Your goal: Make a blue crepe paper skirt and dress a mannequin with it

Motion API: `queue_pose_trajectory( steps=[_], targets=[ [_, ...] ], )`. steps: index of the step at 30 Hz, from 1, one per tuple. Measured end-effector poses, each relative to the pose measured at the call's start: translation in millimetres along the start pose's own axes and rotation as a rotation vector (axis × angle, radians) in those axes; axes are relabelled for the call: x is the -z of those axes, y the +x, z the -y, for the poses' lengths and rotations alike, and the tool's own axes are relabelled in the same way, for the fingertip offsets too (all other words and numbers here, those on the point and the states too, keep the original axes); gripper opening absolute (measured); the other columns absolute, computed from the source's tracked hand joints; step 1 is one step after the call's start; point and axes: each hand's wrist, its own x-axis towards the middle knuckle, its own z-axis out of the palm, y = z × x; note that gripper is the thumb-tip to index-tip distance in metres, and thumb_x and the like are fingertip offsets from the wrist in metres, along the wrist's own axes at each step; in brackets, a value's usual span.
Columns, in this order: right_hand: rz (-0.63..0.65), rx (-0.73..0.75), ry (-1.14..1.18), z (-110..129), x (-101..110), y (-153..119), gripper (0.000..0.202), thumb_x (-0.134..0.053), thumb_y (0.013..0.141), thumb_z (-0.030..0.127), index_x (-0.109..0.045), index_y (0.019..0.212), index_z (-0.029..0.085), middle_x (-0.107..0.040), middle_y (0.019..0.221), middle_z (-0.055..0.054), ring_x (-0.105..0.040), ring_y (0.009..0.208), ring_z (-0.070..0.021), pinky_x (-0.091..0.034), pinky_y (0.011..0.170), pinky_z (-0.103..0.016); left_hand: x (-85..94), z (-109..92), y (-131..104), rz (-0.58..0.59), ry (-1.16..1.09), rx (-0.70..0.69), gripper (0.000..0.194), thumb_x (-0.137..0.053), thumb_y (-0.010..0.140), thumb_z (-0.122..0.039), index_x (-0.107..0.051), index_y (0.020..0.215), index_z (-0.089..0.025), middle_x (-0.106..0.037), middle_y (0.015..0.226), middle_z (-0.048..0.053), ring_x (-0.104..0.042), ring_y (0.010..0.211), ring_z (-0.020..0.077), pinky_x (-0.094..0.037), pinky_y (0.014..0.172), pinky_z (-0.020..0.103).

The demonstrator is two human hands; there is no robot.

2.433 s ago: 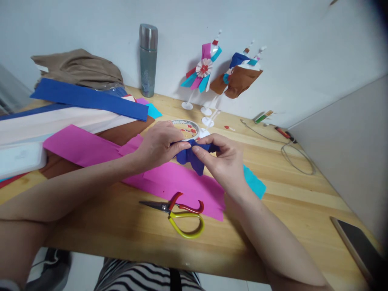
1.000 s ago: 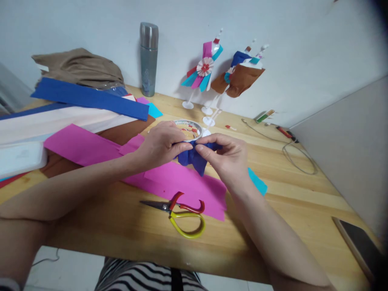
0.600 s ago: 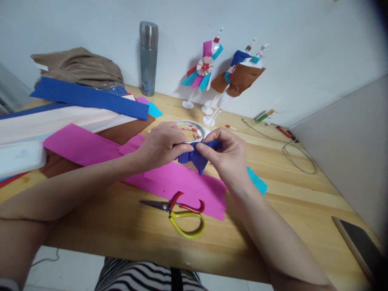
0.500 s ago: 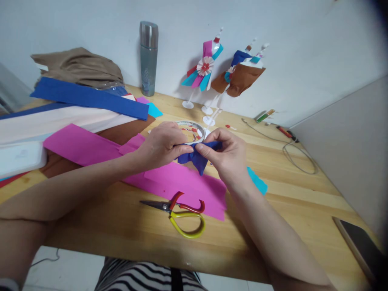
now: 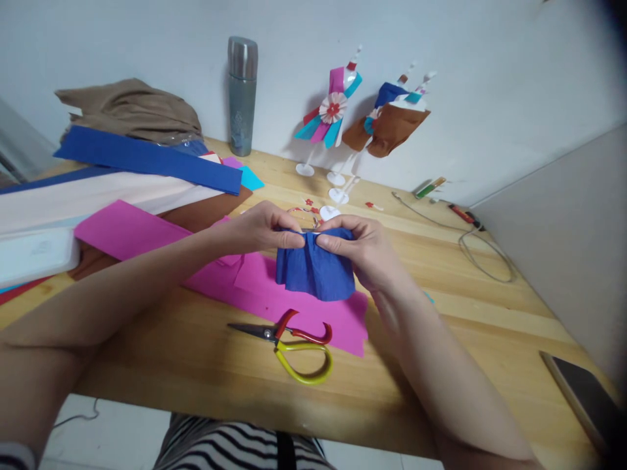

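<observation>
A gathered piece of blue crepe paper hangs pleated between my two hands. My left hand pinches its top edge, thumb toward the middle. On the other side my right hand pinches the same edge, the two thumb tips a small gap apart. Just behind the fingers a ring-shaped roll of tape shows in part. Beneath the blue paper lies a long pink paper strip. Scissors with one red and one yellow handle lie partly over its near edge, blades pointing left.
Blue and other coloured strips lie left, beside a white box and brown cloth. A flask and decorated stands are at the back. A cable and a phone are on the right.
The blue paper has turned and spread downward into a wider, pleated skirt shape. Both hands still pinch it. The tape ring is now mostly hidden, and the teal scrap is mostly covered by my right forearm.
</observation>
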Motion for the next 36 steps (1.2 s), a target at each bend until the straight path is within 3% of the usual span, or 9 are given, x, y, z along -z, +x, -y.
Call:
queue_pose_trajectory(
  steps=[2, 5, 10, 14, 19, 23, 27, 31, 36],
  targets=[
    [0.000, -0.007, 0.001, -2.7, -0.3, 0.4, 0.027, -0.086, 0.057, 0.038, -0.069, 0.071, 0.022, -0.065, 0.062, 0.003, -0.053, 0.054, -0.0127, -0.041, 0.052, -0.027, 1.8, -2.9, 0.0, 0.038, -0.106, 0.077, 0.040, -0.052, 0.095, -0.044, -0.072, 0.076, -0.014, -0.072, 0.075, 0.005, -0.066, 0.073, 0.0159, -0.052, 0.069, 0.027],
    [0.000, 0.030, -0.036, -6.0, -4.0, 0.3, 0.023, -0.085, 0.059, 0.036, -0.070, 0.070, 0.023, -0.065, 0.062, 0.002, -0.054, 0.054, -0.0131, -0.041, 0.053, -0.027, 0.1, -10.5, 0.0, 0.001, -0.165, 0.141, 0.050, -0.040, 0.098, -0.049, -0.071, 0.078, -0.015, -0.071, 0.074, 0.006, -0.066, 0.070, 0.0158, -0.051, 0.066, 0.027],
    [-0.037, 0.193, -0.184, -2.9, -8.1, -2.6, 0.023, -0.084, 0.062, 0.036, -0.072, 0.078, 0.024, -0.071, 0.074, -0.001, -0.059, 0.065, -0.0166, -0.046, 0.061, -0.032, -7.6, -18.0, 0.1, 0.035, 0.079, 0.062, 0.035, -0.056, 0.088, -0.036, -0.058, 0.060, -0.014, -0.044, 0.052, -0.004, -0.041, 0.050, 0.0076, -0.029, 0.049, 0.022],
    [-0.057, 0.245, -0.294, 3.3, -6.1, -7.4, 0.022, -0.077, 0.071, 0.038, -0.068, 0.084, 0.023, -0.067, 0.072, 0.000, -0.052, 0.057, -0.0147, -0.041, 0.054, -0.031, -7.4, -17.5, 0.0, -0.012, 0.131, 0.029, 0.031, -0.054, 0.087, -0.032, -0.059, 0.062, -0.014, -0.042, 0.053, -0.005, -0.039, 0.053, 0.0077, -0.028, 0.051, 0.022],
    [-0.230, 0.429, -0.535, 5.6, -7.7, -14.8, 0.009, -0.069, 0.078, 0.026, -0.060, 0.079, 0.025, -0.060, 0.066, 0.002, -0.050, 0.058, -0.0147, -0.041, 0.058, -0.032, -8.3, -17.6, -2.6, -0.071, 0.359, -0.032, 0.030, -0.055, 0.090, -0.028, -0.062, 0.065, -0.014, -0.053, 0.059, -0.003, -0.048, 0.059, 0.0085, -0.031, 0.056, 0.021],
    [-0.168, 0.524, -0.558, 4.6, -9.0, -17.1, 0.016, -0.065, 0.082, 0.021, -0.056, 0.069, 0.024, -0.061, 0.065, 0.001, -0.055, 0.062, -0.0156, -0.044, 0.063, -0.033, -10.7, -18.4, -3.9, -0.158, 0.508, -0.057, 0.028, -0.056, 0.092, -0.028, -0.065, 0.070, -0.014, -0.060, 0.063, -0.001, -0.053, 0.063, 0.0101, -0.035, 0.060, 0.021],
    [-0.138, 0.628, -0.562, 2.7, -10.3, -16.8, 0.013, -0.063, 0.084, 0.018, -0.057, 0.073, 0.023, -0.063, 0.068, 0.000, -0.058, 0.064, -0.0160, -0.045, 0.063, -0.032, -10.9, -20.0, -4.1, -0.202, 0.601, -0.098, 0.030, -0.055, 0.094, -0.030, -0.065, 0.070, -0.014, -0.061, 0.065, 0.000, -0.055, 0.065, 0.0117, -0.036, 0.062, 0.022],
    [-0.103, 0.610, -0.554, 2.7, -11.1, -17.0, 0.013, -0.063, 0.085, 0.019, -0.062, 0.073, 0.023, -0.065, 0.067, 0.000, -0.060, 0.065, -0.0169, -0.045, 0.064, -0.032, -10.8, -21.3, -4.6, -0.200, 0.639, -0.133, 0.035, -0.054, 0.096, -0.031, -0.061, 0.066, -0.015, -0.057, 0.062, 0.000, -0.053, 0.063, 0.0118, -0.035, 0.060, 0.023],
    [-0.020, 0.468, -0.358, 1.2, -8.6, -13.4, 0.013, -0.066, 0.085, 0.026, -0.066, 0.072, 0.023, -0.066, 0.066, 0.000, -0.058, 0.060, -0.0159, -0.044, 0.059, -0.031, -10.9, -24.6, -5.5, -0.188, 0.640, -0.155, 0.035, -0.054, 0.096, -0.029, -0.060, 0.065, -0.015, -0.057, 0.062, 0.000, -0.052, 0.063, 0.0112, -0.035, 0.060, 0.023]
  ],
)
